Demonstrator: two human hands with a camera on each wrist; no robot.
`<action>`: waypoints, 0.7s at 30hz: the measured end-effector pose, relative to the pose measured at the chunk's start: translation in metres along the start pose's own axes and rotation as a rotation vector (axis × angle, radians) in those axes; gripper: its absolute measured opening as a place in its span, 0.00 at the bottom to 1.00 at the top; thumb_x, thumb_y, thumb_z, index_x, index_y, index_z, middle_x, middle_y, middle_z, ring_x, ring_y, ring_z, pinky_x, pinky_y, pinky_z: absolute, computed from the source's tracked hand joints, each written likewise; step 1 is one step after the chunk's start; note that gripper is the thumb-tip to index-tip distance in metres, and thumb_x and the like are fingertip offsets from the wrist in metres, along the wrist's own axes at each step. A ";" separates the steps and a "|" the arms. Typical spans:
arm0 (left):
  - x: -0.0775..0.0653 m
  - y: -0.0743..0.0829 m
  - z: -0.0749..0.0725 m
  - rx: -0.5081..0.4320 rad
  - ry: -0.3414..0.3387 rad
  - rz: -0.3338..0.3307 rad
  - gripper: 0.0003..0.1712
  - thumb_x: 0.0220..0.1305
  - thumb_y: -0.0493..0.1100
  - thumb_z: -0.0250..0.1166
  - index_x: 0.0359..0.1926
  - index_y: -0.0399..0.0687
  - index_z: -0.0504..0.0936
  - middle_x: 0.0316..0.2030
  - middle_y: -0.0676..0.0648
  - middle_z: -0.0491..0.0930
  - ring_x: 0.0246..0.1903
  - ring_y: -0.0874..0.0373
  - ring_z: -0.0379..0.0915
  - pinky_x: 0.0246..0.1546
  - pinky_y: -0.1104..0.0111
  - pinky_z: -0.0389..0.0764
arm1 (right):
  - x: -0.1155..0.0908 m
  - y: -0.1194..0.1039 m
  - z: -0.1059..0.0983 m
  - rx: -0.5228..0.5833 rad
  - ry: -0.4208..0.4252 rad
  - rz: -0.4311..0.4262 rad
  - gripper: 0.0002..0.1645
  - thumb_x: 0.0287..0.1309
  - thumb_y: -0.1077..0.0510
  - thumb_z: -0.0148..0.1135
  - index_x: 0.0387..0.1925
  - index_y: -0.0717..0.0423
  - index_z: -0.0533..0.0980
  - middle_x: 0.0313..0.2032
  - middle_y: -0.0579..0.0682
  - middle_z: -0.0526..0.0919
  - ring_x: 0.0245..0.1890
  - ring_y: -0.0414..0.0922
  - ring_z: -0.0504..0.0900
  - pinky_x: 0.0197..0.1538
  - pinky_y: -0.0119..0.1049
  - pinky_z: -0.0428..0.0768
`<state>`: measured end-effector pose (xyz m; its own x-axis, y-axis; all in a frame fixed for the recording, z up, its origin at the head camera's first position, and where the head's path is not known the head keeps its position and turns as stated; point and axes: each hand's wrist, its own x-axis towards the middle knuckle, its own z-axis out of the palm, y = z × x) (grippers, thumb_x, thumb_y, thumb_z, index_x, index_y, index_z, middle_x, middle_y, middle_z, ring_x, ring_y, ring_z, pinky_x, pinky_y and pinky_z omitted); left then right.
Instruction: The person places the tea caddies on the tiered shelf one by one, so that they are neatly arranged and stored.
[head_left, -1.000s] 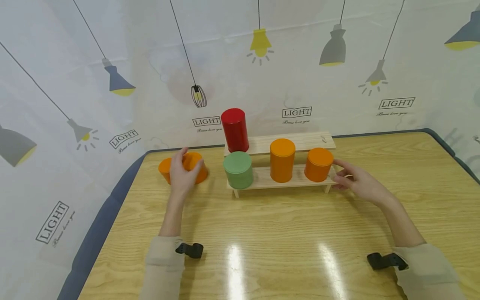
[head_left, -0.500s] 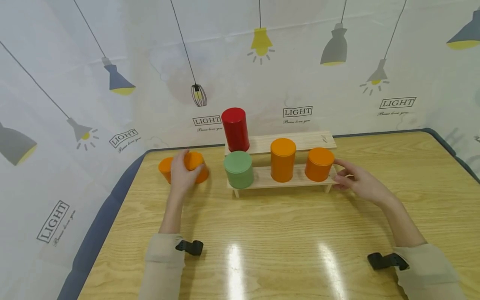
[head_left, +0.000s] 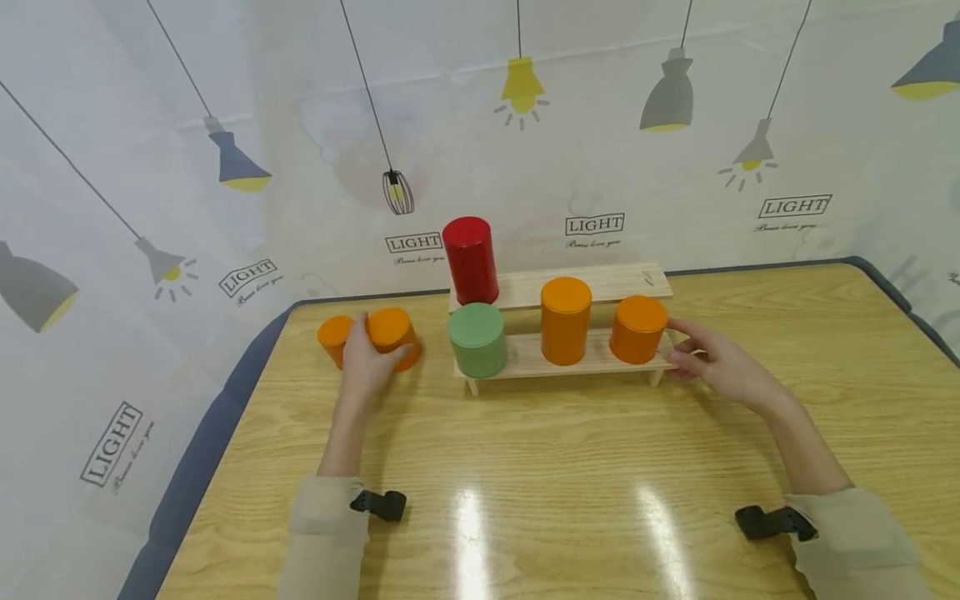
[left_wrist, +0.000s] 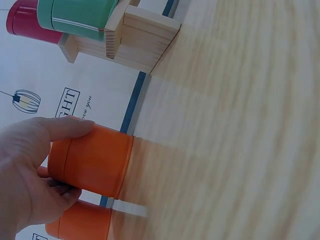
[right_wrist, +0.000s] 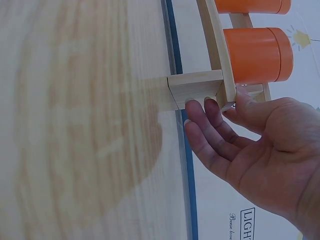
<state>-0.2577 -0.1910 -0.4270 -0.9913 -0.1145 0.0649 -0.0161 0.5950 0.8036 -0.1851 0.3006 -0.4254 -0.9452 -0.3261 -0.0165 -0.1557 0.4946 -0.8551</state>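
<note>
On the left of the table, my left hand [head_left: 366,360] grips an orange canister [head_left: 392,329], thumb on one side and fingers on the other. In the left wrist view this canister [left_wrist: 95,162] stands upright on the table, and a smaller orange canister [left_wrist: 85,221] is just beyond the fingers. My right hand [head_left: 716,362] holds the right end of a two-tier wooden shelf [head_left: 525,357]. The right wrist view has the thumb at the board's edge and the curled fingers near the shelf's leg [right_wrist: 195,85]. A short orange canister [head_left: 637,332] sits close to that hand.
The lower tier also bears a green canister [head_left: 477,340] and a tall orange canister [head_left: 566,322]. A tall red canister [head_left: 470,260] stands at the left of the upper tier. Behind the wooden table [head_left: 525,467] is a wall covering [head_left: 480,108] printed with lamps.
My left hand has closed in on the larger orange canister, which has shifted slightly right and toward me, away from the smaller one. The right hand stays at the shelf end.
</note>
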 end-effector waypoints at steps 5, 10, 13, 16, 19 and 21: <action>-0.003 -0.002 0.003 -0.048 0.078 0.011 0.52 0.55 0.38 0.77 0.75 0.36 0.57 0.71 0.33 0.62 0.70 0.40 0.57 0.71 0.50 0.58 | 0.000 -0.001 0.001 0.001 0.003 0.001 0.35 0.77 0.65 0.47 0.77 0.69 0.48 0.48 0.67 0.74 0.47 0.62 0.84 0.50 0.46 0.84; -0.007 0.000 0.005 -0.083 0.148 0.060 0.50 0.53 0.38 0.78 0.72 0.37 0.61 0.68 0.35 0.65 0.67 0.41 0.61 0.70 0.52 0.61 | 0.000 0.000 0.001 0.009 0.004 0.002 0.35 0.77 0.65 0.47 0.77 0.68 0.47 0.47 0.66 0.73 0.48 0.62 0.84 0.50 0.45 0.84; -0.010 0.005 0.005 -0.124 0.185 0.106 0.49 0.52 0.39 0.79 0.72 0.36 0.62 0.66 0.36 0.67 0.65 0.42 0.64 0.69 0.52 0.62 | 0.000 0.000 0.000 0.013 0.003 -0.001 0.35 0.77 0.65 0.47 0.77 0.68 0.48 0.47 0.66 0.73 0.47 0.62 0.84 0.50 0.45 0.84; -0.015 0.012 0.004 -0.158 0.221 0.160 0.49 0.53 0.40 0.78 0.71 0.37 0.62 0.65 0.36 0.68 0.63 0.43 0.65 0.68 0.52 0.63 | 0.000 0.001 0.000 0.017 0.002 -0.001 0.35 0.77 0.65 0.47 0.77 0.68 0.48 0.47 0.66 0.73 0.48 0.62 0.84 0.51 0.44 0.84; -0.018 0.020 0.003 -0.185 0.255 0.213 0.48 0.53 0.40 0.78 0.71 0.38 0.62 0.65 0.38 0.68 0.63 0.45 0.65 0.68 0.53 0.63 | 0.000 0.001 0.000 0.021 0.001 0.002 0.35 0.77 0.65 0.47 0.77 0.68 0.47 0.47 0.66 0.73 0.48 0.62 0.84 0.51 0.44 0.84; -0.021 0.026 0.001 -0.211 0.274 0.247 0.47 0.53 0.39 0.77 0.71 0.38 0.63 0.65 0.38 0.68 0.62 0.46 0.65 0.68 0.54 0.63 | 0.000 0.001 0.000 0.021 0.002 0.005 0.35 0.77 0.65 0.47 0.77 0.68 0.47 0.47 0.66 0.73 0.48 0.62 0.84 0.51 0.44 0.84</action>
<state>-0.2376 -0.1722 -0.4084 -0.8901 -0.2128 0.4030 0.2734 0.4583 0.8457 -0.1851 0.3010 -0.4257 -0.9465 -0.3223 -0.0195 -0.1454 0.4793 -0.8655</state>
